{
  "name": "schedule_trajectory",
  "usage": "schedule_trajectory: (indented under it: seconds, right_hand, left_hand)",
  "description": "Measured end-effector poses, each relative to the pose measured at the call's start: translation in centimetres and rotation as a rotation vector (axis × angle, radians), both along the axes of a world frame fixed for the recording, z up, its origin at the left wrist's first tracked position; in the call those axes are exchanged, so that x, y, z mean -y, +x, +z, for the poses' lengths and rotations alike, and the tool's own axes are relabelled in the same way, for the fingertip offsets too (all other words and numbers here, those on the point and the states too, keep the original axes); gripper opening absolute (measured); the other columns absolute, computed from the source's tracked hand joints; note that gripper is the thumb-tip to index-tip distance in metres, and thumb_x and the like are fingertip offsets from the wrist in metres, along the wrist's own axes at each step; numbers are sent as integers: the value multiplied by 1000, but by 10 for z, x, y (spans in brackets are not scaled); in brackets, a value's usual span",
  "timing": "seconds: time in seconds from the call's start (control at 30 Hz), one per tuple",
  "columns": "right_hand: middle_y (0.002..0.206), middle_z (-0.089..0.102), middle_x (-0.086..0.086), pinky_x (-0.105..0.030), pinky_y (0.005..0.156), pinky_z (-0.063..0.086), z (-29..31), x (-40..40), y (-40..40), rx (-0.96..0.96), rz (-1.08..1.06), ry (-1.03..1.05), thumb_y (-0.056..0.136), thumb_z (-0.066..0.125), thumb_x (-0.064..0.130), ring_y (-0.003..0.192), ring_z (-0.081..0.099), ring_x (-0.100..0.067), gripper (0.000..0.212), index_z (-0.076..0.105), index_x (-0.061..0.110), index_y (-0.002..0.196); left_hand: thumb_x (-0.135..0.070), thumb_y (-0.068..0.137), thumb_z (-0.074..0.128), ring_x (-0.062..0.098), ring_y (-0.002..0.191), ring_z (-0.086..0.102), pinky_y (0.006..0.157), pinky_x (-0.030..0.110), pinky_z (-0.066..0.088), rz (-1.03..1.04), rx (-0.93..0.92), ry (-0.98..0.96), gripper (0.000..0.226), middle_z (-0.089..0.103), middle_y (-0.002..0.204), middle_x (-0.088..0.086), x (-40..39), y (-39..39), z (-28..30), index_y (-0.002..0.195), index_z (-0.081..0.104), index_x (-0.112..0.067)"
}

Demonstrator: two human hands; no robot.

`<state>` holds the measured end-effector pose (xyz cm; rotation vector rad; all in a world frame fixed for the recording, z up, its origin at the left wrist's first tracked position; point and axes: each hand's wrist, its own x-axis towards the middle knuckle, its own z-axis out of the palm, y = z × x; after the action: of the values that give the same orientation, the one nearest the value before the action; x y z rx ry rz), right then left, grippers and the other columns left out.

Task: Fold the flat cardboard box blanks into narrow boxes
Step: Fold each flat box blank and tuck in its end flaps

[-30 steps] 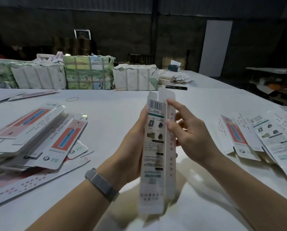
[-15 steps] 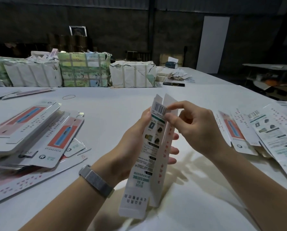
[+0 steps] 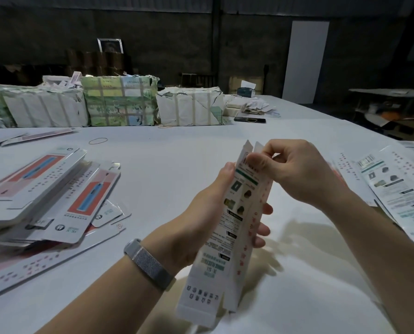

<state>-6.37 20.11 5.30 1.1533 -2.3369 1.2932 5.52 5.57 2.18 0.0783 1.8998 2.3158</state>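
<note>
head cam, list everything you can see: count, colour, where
narrow box: one, white with print, held upright at centre
flat blanks: a pile, white and red, left
printed blanks: several, white, right
wrapped bundles: about four, white and green, far row
rubber band: one, on the table
phone: one, black, far
wristband: one, grey, left wrist
left hand: grips the box's middle
right hand: pinches its top
</note>
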Motion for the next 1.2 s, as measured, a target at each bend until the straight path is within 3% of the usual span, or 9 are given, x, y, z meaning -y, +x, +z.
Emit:
schedule_trajectory:
  seconds: [0.27,0.47,0.6,0.67,0.73,0.8,0.87,1.0,1.2]
  right_hand:
    - [52,62,15,-11,42,34,-1,-4,-2,98,61,43,76,59,62,43,51,-1,46,61,17,65]
    - [56,65,16,-15,43,35,-1,-2,0,32,-29,48,80,57,62,45,51,-4,47,56,20,60]
    - [68,73,1,-44,54,48,-2,0,-1,71,2,-9,80,60,62,62,66,-26,51,54,12,69]
    - [70,73,-7,-49,54,48,-6,2,1,103,21,-94,81,62,58,63,67,-33,50,52,10,74]
    - [72,72,-11,-45,51,48,-12,7,3,159,72,-188,88,63,50,60,66,-23,38,51,14,84]
    - [75,68,-13,-29,51,44,-18,12,5,237,167,-286,93,65,40,59,58,-13,18,53,27,97]
    - [80,64,-12,-22,52,46,-22,15,8,298,211,-334,88,63,36,63,58,-11,28,49,38,112]
    - [96,66,-14,-24,52,48,-25,20,14,370,264,-321,93,60,43,77,63,-22,36,50,34,127]
    - [95,68,-18,-23,53,45,-26,22,19,377,332,-299,89,50,41,75,57,-20,36,62,22,117]
  left_hand:
    - [-70,97,29,38,84,68,83,49,56,-89,116,27,73,70,103,24,8,-5,1,130,56,-11]
    - [-64,102,26,30,70,72,61,32,57,74,80,-87,62,75,94,16,6,-8,-5,118,61,-15]
    - [-64,101,29,27,67,73,56,28,57,114,50,-60,63,76,90,15,-1,-7,-10,116,62,-12]
    - [-62,102,28,26,67,73,57,29,57,160,-13,-63,59,75,91,17,-4,-8,-13,127,55,-16]
    - [-58,104,28,28,68,72,59,31,58,217,-125,-37,44,72,91,19,-6,-9,-14,139,42,-35]
    - [-53,106,29,28,67,71,59,33,58,277,-211,1,36,73,85,13,-5,-10,-13,141,33,-55]
    - [-51,106,29,27,67,71,59,33,58,309,-267,27,36,73,83,4,-3,-9,-13,140,31,-64]
    - [-46,108,29,27,71,72,62,36,60,299,-313,56,35,74,88,2,-3,-10,-17,137,37,-62]
    - [-40,110,28,38,73,71,65,45,60,288,-300,69,29,72,89,15,4,-10,-17,131,46,-48]
